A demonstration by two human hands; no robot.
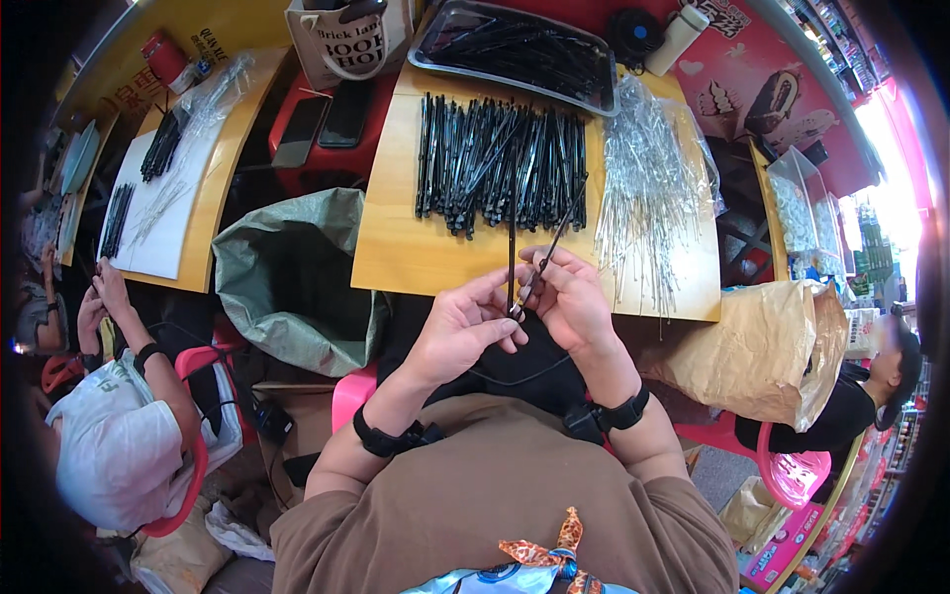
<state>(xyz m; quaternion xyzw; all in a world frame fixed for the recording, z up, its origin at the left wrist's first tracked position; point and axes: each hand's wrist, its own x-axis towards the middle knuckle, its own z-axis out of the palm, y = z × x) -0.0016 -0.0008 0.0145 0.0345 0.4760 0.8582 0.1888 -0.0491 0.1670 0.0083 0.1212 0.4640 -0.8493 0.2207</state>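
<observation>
The left hand (463, 332) pinches the lower end of a thin black rod (512, 262) between thumb and fingertips, holding it upright over the near edge of the wooden table (406, 247). The right hand (572, 297) is closed around a second black rod (556, 233), which slants up and to the right, its lower end meeting the first rod between the two hands. Both wrists wear black bands.

Just beyond the hands, a row of black rods (500, 163) lies side by side across the table. To its right rests a heap of thin silvery wires (648, 188) in clear plastic. At the far edge sits a dark tray (515, 45) with more black rods.

A grey-green sack (292, 277) stands open left of the table, and a brown paper bag (767, 346) sits to the right. A person in a white shirt (114, 436) works at the next table on the left.
</observation>
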